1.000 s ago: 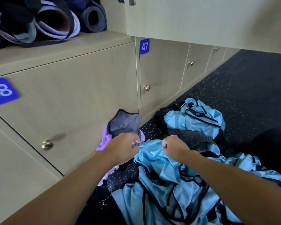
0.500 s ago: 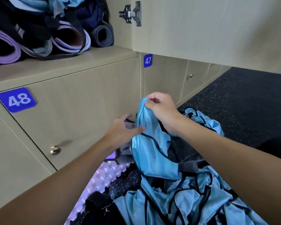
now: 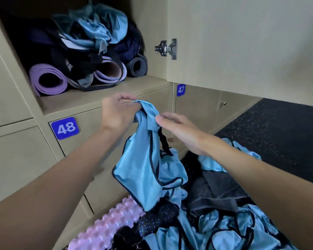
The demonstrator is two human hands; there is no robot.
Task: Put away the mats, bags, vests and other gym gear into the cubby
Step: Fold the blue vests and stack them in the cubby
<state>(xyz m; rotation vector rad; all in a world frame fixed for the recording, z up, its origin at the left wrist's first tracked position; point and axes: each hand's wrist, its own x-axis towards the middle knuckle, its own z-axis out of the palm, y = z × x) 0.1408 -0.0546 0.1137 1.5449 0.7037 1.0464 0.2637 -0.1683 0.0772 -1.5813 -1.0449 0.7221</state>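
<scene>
A light blue vest [image 3: 143, 170] with dark trim hangs in the air below the open cubby [image 3: 90, 98]. My left hand [image 3: 116, 112] pinches its top edge. My right hand [image 3: 177, 130] touches the bunched top of the vest from the right, fingers loosely extended. The cubby holds a purple rolled mat [image 3: 47, 80], a second rolled mat [image 3: 110, 73], a grey rolled mat [image 3: 137, 67], dark bags and straps, and blue vests [image 3: 98, 27] piled on top. On the floor lies a heap of more blue vests [image 3: 224, 231] and dark gear.
The cubby's door [image 3: 242, 42] stands open to the right, hinge [image 3: 166, 48] showing. Closed lockers 48 [image 3: 65, 128] and 47 [image 3: 180, 90] sit below. A pink knobbly foam roller [image 3: 105, 226] lies by the lockers. Dark speckled floor [image 3: 278, 138] stretches right.
Both hands have lifted the blue vest from the floor heap up toward the cubby. My left hand now holds its top edge, and my right hand has loosened its grip.
</scene>
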